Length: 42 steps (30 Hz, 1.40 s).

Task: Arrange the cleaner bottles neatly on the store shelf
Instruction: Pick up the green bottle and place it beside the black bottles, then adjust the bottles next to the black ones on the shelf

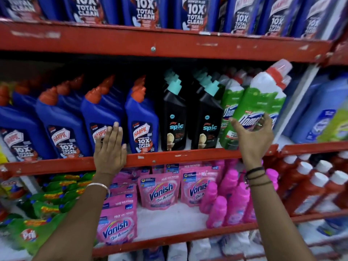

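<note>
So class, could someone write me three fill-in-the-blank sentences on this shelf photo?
1. The left hand rests against a blue bottle labelled ____.
2. The black Spic bottles have ____ caps.
3. The right hand reaches the tilted ____ Domex bottle.

Answers: Harpic; teal; green

A single head-worn view is given, aimed forward and slightly down at the red shelf from close range. Rows above and below that shelf are also taken in, distorted toward the edges.
</note>
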{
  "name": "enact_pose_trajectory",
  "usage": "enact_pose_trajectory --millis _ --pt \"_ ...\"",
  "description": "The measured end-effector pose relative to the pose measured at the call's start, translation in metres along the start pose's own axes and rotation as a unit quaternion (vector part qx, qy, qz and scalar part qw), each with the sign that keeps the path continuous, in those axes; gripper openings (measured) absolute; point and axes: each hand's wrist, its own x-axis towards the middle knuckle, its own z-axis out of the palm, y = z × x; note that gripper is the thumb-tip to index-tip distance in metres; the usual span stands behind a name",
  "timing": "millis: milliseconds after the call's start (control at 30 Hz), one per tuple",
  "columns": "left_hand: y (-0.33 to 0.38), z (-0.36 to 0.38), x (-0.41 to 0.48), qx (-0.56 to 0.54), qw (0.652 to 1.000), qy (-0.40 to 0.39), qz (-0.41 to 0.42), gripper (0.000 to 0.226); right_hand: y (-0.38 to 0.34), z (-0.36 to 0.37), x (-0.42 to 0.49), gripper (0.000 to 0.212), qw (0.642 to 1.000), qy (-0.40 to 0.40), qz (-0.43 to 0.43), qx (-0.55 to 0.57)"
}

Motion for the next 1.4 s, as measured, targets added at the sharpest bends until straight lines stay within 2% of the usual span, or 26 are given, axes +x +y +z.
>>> enact_pose_trajectory --millis 200,333,533,667,867,967,1033,1100,1167,1267,1333,1400 --pt "0.0 0.001 -0.002 0.005 1.0 0.003 -0.001 0.061 0.018 0.013 0.022 0.09 0.998 -0.017 0.017 -0.051" --pt "0.001 0.0 0.0 0.009 1.0 0.012 0.002 0.062 0.029 0.024 0.028 0.079 0.998 -0.038 0.003 -0.057" --pt "0.0 0.001 -0.001 0.017 1.0 0.005 0.008 0.061 0.043 0.035 0.026 0.085 0.991 -0.066 -0.004 -0.118" --pt "0.001 0.001 -0.001 0.019 1.0 0.01 0.009 0.061 0.049 0.034 0.027 0.073 0.988 -0.063 0.0 -0.142" --pt "0.003 -0.004 0.002 0.023 1.0 -0.007 0.01 0.061 0.049 0.03 0.016 0.086 0.978 -0.087 -0.01 -0.187" --pt "0.007 -0.013 0.012 -0.013 1.0 0.009 -0.019 0.056 0.039 0.025 0.007 0.077 0.986 -0.035 -0.055 -0.154" --pt "0.009 -0.024 0.035 -0.081 0.994 0.048 -0.05 0.052 0.015 0.026 0.0 0.057 0.99 0.0 -0.135 -0.049" --pt "0.01 -0.04 0.072 -0.183 0.979 0.061 -0.066 0.044 -0.023 0.035 -0.006 0.036 0.978 -0.05 -0.183 0.082" --pt "0.015 -0.054 0.111 -0.285 0.954 0.017 -0.095 0.04 -0.058 0.05 -0.009 0.027 0.96 -0.164 -0.177 0.139" --pt "0.014 -0.062 0.153 -0.376 0.902 -0.126 -0.17 0.044 -0.092 0.085 -0.008 0.042 0.932 -0.324 -0.149 0.069" --pt "0.009 -0.059 0.162 -0.39 0.874 -0.212 -0.197 0.048 -0.101 0.108 -0.005 0.052 0.923 -0.365 -0.123 0.021" --pt "0.008 -0.057 0.164 -0.4 0.855 -0.247 -0.219 0.049 -0.103 0.123 0.0 0.052 0.925 -0.369 -0.094 0.01"
